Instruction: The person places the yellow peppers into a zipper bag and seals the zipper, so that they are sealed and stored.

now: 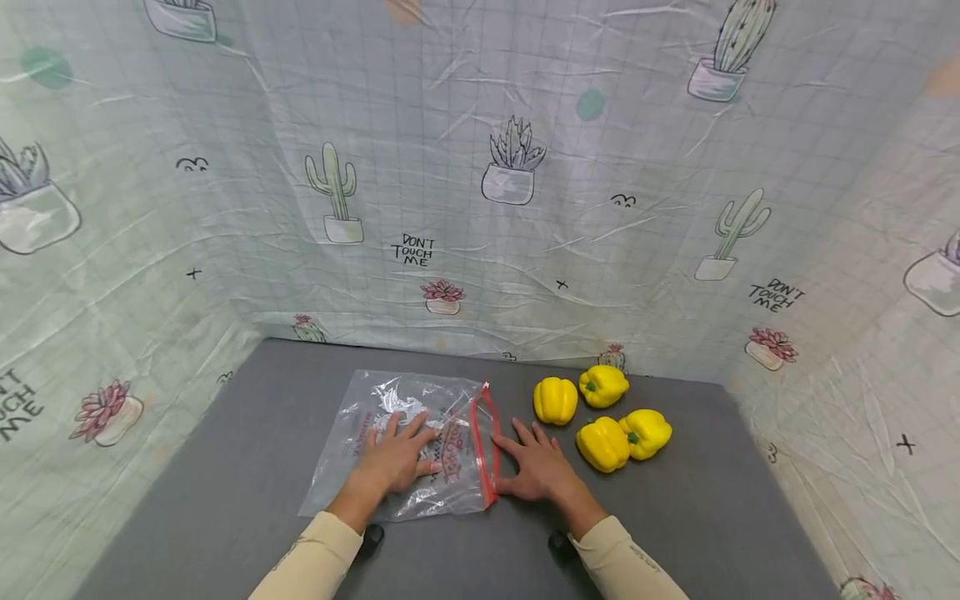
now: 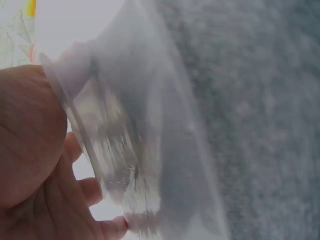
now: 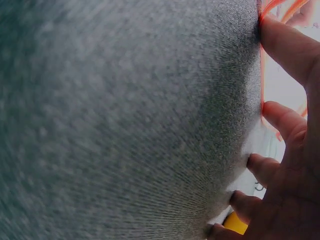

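Observation:
A clear zip bag [image 1: 341, 467] with a red zip edge and red print lies flat on the grey table, its mouth towards the right. My left hand [image 1: 395, 457] rests on the middle of the bag with its fingers spread. In the left wrist view, fingertips [image 2: 116, 226] of that hand touch the clear plastic [image 2: 175, 165]. At the red zip edge [image 1: 480, 442], my right hand [image 1: 542, 468] lies with spread fingers. Its thumb [image 3: 287, 45] and index finger touch the table beside the red edge in the right wrist view. Neither hand grips anything.
Several yellow bell peppers stand right of my right hand: one pepper [image 1: 556, 401] nearest the bag, another pepper [image 1: 604, 386] behind it, and two touching, the front one [image 1: 603, 444] and its neighbour [image 1: 648, 433]. A cactus-print cloth [image 1: 465, 217] walls the grey table [image 1: 247, 467] at back and sides.

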Motion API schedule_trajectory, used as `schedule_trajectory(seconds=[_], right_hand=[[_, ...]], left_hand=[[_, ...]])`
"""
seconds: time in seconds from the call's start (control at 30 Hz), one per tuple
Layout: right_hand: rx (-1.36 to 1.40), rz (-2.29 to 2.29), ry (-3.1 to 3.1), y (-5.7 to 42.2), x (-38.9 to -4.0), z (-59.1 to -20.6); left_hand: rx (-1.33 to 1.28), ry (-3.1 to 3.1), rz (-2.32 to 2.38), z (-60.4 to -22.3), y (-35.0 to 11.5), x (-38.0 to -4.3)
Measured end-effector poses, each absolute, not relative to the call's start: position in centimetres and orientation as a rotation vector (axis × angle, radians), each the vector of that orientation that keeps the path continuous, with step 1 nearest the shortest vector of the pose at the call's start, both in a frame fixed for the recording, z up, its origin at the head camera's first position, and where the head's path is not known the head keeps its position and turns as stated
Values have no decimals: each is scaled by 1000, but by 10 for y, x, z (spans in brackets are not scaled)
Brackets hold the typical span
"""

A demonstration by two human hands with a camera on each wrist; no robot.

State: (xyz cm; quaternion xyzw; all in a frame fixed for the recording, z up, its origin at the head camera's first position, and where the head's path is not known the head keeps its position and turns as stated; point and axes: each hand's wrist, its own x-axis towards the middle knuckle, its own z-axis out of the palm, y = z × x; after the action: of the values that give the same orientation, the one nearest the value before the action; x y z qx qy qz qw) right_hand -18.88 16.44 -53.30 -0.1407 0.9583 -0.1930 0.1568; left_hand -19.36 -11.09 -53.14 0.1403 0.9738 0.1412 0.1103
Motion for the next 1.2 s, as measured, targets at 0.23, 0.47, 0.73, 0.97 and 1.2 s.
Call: schedule_trajectory(seconds=[0.23,0.47,0.73,0.97,1.2], right_hand=[[-393,-557,2740,164,-188,-534],[-404,-583,2736,167,-189,-533],[-424,-581,2732,168,-190,-536],[-419,-573,2722,166,-188,-541],[-408,-547,2744,166,-189,-537]], left_hand=[[448,2835,517,-532,-120,-194],[334,2895,553,-525,-118,-198],[283,2900,557,-528,-113,-200],[287,2852,594,-530,-118,-197],[249,2873,626,-538,-130,-205]])
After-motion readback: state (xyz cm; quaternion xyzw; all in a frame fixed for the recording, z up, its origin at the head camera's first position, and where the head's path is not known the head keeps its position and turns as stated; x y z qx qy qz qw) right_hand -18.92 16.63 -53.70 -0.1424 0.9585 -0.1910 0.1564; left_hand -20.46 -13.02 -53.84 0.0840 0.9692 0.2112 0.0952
